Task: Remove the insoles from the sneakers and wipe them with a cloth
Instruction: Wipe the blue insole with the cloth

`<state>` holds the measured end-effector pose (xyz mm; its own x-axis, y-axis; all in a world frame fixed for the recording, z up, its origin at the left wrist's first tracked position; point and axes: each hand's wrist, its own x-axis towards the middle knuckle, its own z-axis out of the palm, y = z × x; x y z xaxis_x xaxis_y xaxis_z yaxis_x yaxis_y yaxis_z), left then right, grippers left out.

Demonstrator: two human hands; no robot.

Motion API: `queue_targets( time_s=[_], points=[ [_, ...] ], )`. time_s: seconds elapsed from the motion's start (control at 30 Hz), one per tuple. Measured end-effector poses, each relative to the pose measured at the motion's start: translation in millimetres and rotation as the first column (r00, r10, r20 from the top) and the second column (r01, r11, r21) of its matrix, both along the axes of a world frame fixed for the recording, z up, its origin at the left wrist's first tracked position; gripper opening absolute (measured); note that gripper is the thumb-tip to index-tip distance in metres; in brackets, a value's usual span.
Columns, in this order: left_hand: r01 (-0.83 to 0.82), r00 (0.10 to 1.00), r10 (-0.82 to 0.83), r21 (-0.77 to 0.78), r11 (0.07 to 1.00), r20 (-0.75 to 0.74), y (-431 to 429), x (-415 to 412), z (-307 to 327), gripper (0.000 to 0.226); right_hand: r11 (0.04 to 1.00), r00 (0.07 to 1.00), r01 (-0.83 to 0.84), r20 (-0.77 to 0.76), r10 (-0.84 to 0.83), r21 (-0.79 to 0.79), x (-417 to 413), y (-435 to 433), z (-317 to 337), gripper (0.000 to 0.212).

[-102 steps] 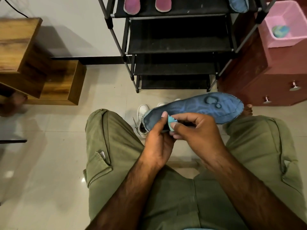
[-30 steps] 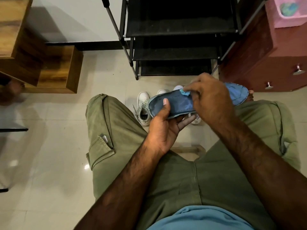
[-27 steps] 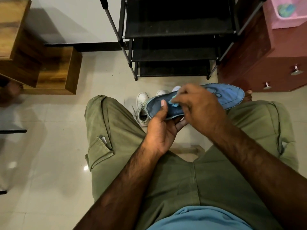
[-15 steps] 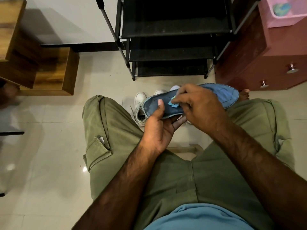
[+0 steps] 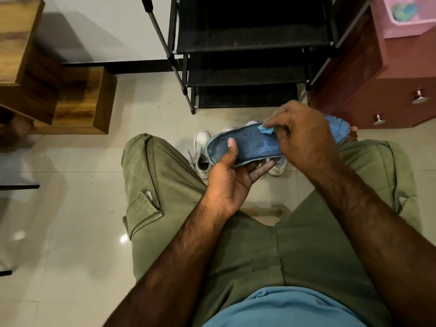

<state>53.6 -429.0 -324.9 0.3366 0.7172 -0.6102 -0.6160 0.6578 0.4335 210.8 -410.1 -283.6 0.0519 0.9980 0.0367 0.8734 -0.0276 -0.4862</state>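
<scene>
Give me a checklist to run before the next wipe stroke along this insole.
1. Insole out of the sneakers: ok, held above them.
2. Left hand grips one end of the insole, thumb on top: ok.
3. Cloth pinched in the right hand: ok.
4. Cloth on the insole's surface: ok, at its far edge.
5. Other end of the insole free to wipe: cannot tell, the right hand covers most of it.
6. Surface clean: cannot tell; a pale mark shows mid-insole.
</scene>
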Motion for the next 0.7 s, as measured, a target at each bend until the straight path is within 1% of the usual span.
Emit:
queue_targets(
  time_s=[0.03, 0.13, 0.17, 0.2, 0.3, 0.33, 0.37, 0.43, 0.47, 0.5, 0.53, 0.6, 0.63, 0.67, 0.7],
  points=[
    [0.001, 1.0, -0.001, 0.001, 1.0, -0.001, 0, 0, -1, 0.057, 0.999, 0.999, -0.034, -0.009, 0.034, -0.004, -2, -3, 1, 0.021],
    [0.0, 1.0, 0.0, 0.007, 1.0, -0.016, 0, -2, -6, 0.06, 0.961, 0.961, -0.275, -0.04, 0.273, -0.038, -16, -19, 6, 0.02],
    [0.002, 1.0, -0.001, 0.009, 1.0, -0.016, 0, -1, -6, 0.062, 0.951, 0.951, -0.306, -0.052, 0.304, -0.045, -15, -19, 6, 0.02],
    [0.001, 1.0, -0.001, 0.011, 1.0, -0.01, 0, -1, -6, 0.063, 0.959, 0.959, -0.28, -0.064, 0.276, -0.05, -11, -16, 4, 0.021],
    [0.001, 1.0, -0.001, 0.011, 1.0, 0.012, 1, 0, -4, 0.064, 0.998, 0.997, -0.049, -0.067, 0.046, -0.038, 1, -3, 0, 0.022],
    [0.001, 1.0, -0.001, 0.013, 1.0, 0.008, 1, 0, -5, 0.064, 0.999, 0.998, -0.037, -0.043, 0.035, -0.037, -1, -3, 0, 0.021],
    [0.001, 1.0, -0.001, 0.016, 1.0, 0.0, 1, -1, -6, 0.063, 0.996, 0.996, -0.087, -0.021, 0.086, -0.034, -6, -6, 1, 0.021],
    [0.009, 1.0, -0.008, 0.027, 1.0, -0.018, 0, -4, -11, 0.063, 0.959, 0.961, -0.277, -0.017, 0.276, -0.052, -19, -17, 5, 0.021],
    [0.02, 1.0, -0.019, 0.037, 0.999, -0.022, 0, -4, -12, 0.064, 0.939, 0.941, -0.337, -0.03, 0.336, -0.07, -21, -20, 7, 0.021],
    [0.031, 0.999, -0.03, 0.046, 0.998, -0.023, 1, -4, -12, 0.066, 0.936, 0.94, -0.342, -0.039, 0.34, -0.083, -19, -19, 7, 0.022],
    [0.037, 0.999, -0.036, 0.048, 0.998, -0.018, 1, -3, -11, 0.066, 0.954, 0.957, -0.288, -0.042, 0.286, -0.084, -15, -15, 6, 0.022],
    [0.027, 1.0, -0.027, 0.046, 0.999, -0.002, 2, 0, -9, 0.064, 0.992, 0.996, -0.092, -0.025, 0.09, -0.09, -9, -6, 3, 0.023],
    [0.021, 1.0, -0.021, 0.048, 0.999, -0.005, 2, -1, -9, 0.063, 0.995, 1.0, -0.019, -0.022, 0.017, -0.099, -11, -6, 3, 0.024],
    [0.021, 1.0, -0.02, 0.054, 0.998, -0.015, 1, -2, -10, 0.061, 0.994, 0.999, -0.003, -0.038, -0.001, -0.108, -15, -9, 2, 0.024],
    [0.03, 0.999, -0.028, 0.064, 0.997, -0.036, 1, -3, -11, 0.059, 0.993, 0.997, -0.031, -0.076, 0.022, -0.116, -20, -14, 1, 0.024]
  ],
)
